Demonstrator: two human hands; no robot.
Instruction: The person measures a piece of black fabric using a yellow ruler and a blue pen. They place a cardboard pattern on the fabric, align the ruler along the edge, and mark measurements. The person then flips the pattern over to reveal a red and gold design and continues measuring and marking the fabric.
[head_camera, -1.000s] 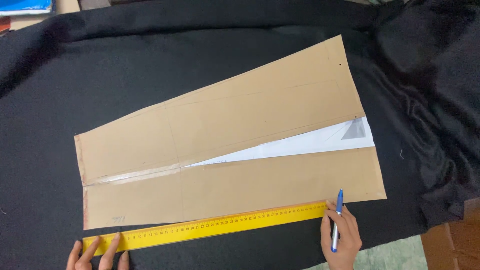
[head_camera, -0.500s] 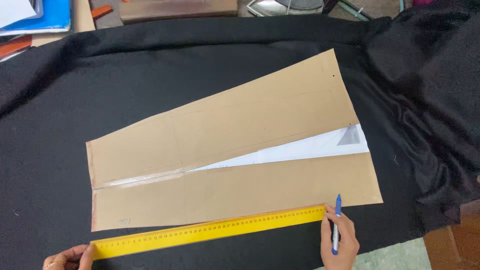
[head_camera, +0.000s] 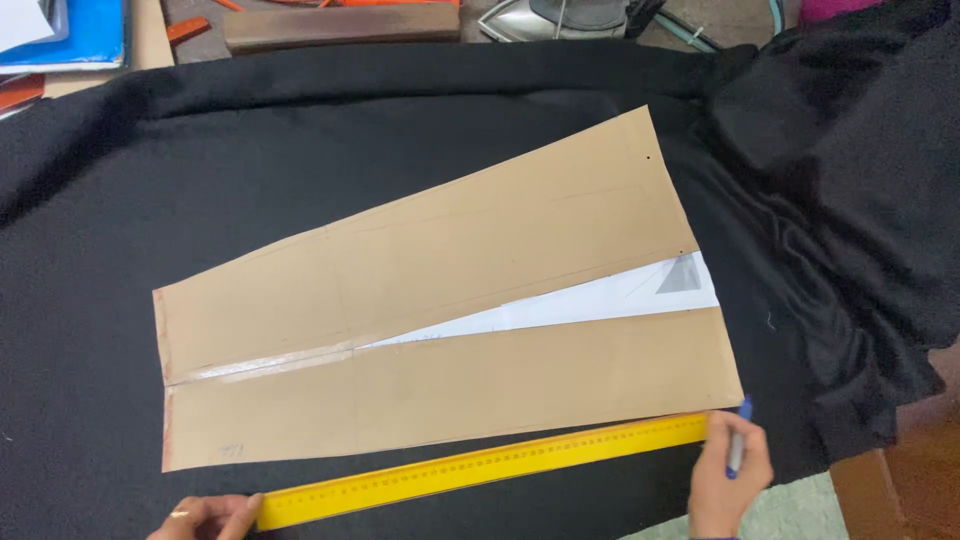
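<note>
- Yellow ruler (head_camera: 485, 468): lies flat on black fabric (head_camera: 420, 130) along the bottom of the frame, slanting up toward the right, just below the lower edge of the cardboard pattern (head_camera: 440, 320).
- Left hand (head_camera: 208, 518), lower left: fingers pressed on the ruler's left end.
- Right hand (head_camera: 728, 480), lower right: closed around a blue pen (head_camera: 739, 450), at the ruler's right end.
- Pattern: brown, two panels taped together, white paper wedge (head_camera: 600, 300) between them.
- Upper edge: iron (head_camera: 560, 15), wooden block (head_camera: 330, 25), blue folder (head_camera: 75, 35) on the tabletop.
</note>
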